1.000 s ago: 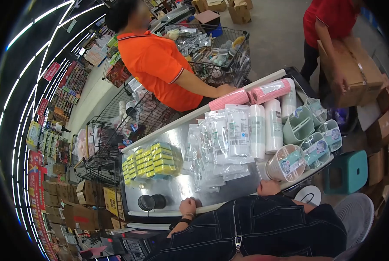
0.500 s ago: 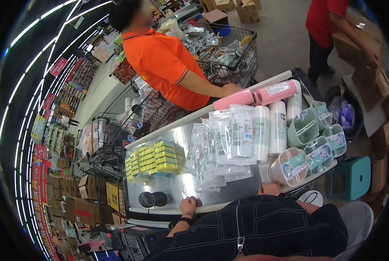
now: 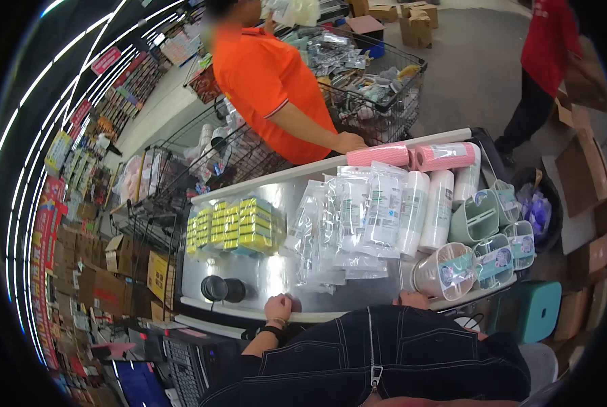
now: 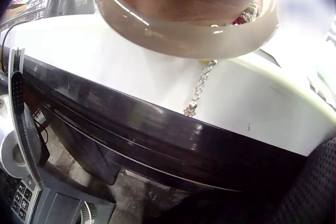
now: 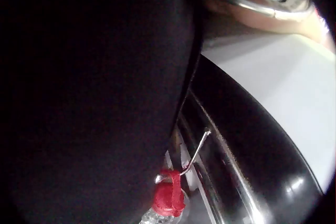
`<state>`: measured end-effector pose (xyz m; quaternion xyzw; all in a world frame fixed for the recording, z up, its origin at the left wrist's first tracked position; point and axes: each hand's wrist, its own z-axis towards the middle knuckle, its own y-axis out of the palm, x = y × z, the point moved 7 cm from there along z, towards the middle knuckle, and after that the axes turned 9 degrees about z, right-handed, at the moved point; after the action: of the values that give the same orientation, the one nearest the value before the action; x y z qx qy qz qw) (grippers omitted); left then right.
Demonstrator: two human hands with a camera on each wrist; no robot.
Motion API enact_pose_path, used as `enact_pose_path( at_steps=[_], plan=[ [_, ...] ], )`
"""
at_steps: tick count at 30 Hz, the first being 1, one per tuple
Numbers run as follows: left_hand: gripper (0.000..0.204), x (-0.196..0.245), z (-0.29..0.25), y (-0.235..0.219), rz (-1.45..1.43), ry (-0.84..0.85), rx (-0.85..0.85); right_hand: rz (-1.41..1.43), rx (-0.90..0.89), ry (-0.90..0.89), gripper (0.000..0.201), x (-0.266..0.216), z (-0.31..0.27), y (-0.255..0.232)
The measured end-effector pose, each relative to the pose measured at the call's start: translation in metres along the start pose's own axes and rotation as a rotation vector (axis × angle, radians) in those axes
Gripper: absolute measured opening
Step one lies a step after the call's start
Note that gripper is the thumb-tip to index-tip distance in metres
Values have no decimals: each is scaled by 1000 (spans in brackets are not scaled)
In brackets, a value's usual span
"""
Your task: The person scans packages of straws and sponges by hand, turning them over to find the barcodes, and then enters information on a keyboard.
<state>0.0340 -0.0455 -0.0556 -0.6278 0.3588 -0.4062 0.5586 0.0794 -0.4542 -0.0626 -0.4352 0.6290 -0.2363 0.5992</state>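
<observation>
My left hand rests on the near edge of the metal counter, fingers loosely curled with nothing in them. A black round-headed device stands just left of it. My right hand lies on the same edge, close to a beige plastic holder wrapped in clear film. In the left wrist view a pale bangle and a thin chain hang over the white counter edge. Dark clothing fills much of the right wrist view, where only part of the hand side shows.
Yellow sponge packs, clear bagged packets, white rolls, pink rolls and green plastic holders cover the counter. A person in orange stands opposite beside loaded carts. A teal stool is at right.
The head view has shifted, moving the counter slightly in frame. The person in red has stepped away from the large carton at right. Both my hands stay on the counter edge.
</observation>
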Motion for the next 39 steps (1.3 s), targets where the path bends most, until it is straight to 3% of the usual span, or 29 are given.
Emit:
enact_pose_path(
  at_steps=[2,4,8,23,31,39],
  plan=[
    [21,11,-3,-17,1,-7,15,21,-14,-48,28,-2,1,1],
    [21,6,-2,-14,-21,-29,20,-25,-50,49,30,-3,2,-2],
    [21,4,-1,-12,-13,-32,-13,-26,-108,54,30,-2,4,0],
    [23,0,-2,-15,-81,-53,-14,-25,-89,87,27,-5,2,-2],
    [21,0,-3,-18,-115,-56,-13,-13,-172,160,27,-5,4,-1],
    [21,-1,-3,-16,-114,-67,-20,-53,-157,124,28,2,6,7]
  ],
)
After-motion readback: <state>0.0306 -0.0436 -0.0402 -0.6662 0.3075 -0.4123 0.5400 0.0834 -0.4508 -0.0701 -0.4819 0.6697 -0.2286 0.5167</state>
